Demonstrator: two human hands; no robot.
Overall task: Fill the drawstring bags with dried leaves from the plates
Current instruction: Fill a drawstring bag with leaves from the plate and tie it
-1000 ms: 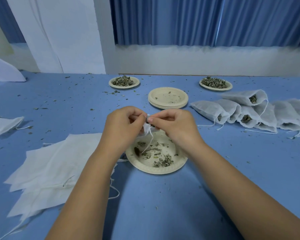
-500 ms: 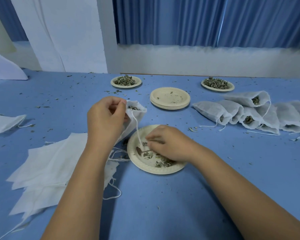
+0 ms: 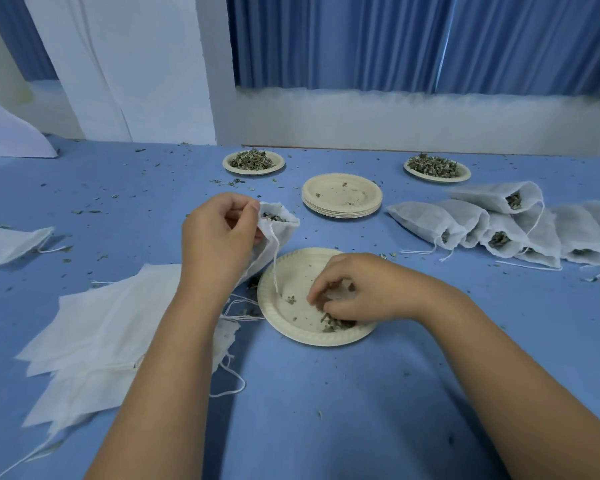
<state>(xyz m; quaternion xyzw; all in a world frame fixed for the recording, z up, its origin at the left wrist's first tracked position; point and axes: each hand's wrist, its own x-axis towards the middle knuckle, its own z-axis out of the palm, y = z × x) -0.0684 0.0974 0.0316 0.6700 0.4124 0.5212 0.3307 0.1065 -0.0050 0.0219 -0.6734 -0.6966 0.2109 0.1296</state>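
Left hand [image 3: 219, 237] pinches the rim of a white drawstring bag [image 3: 280, 233] between thumb and curled fingers, holding it up just left of the near paper plate [image 3: 269, 308]; right hand [image 3: 357, 292] is down on that plate, fingers curled into the last dried leaves [image 3: 329, 324], raking a pinch together.

Change: a second ago both hands met at the bag's mouth above the plate; now they are apart, the left alone keeping the bag, the right gone back for more; I read this as one pinch dropped in and the next being gathered; the plate is nearly spent.

Bag's mouth gapes upward and away to the right, leaves showing inside; its long axis slants from the mouth down toward the left wrist, bottom hidden behind the hand; the drawstring [image 3: 275, 268] hangs slack onto the plate.

Outward: flat empty bags [image 3: 101, 327] at left; filled bags [image 3: 430, 220] lying in a row at right; stack of empty plates [image 3: 342, 197] beyond; two heaped plates [image 3: 253, 161] [image 3: 437, 167] at the far edge; crumbs over the blue table [image 3: 326, 393].
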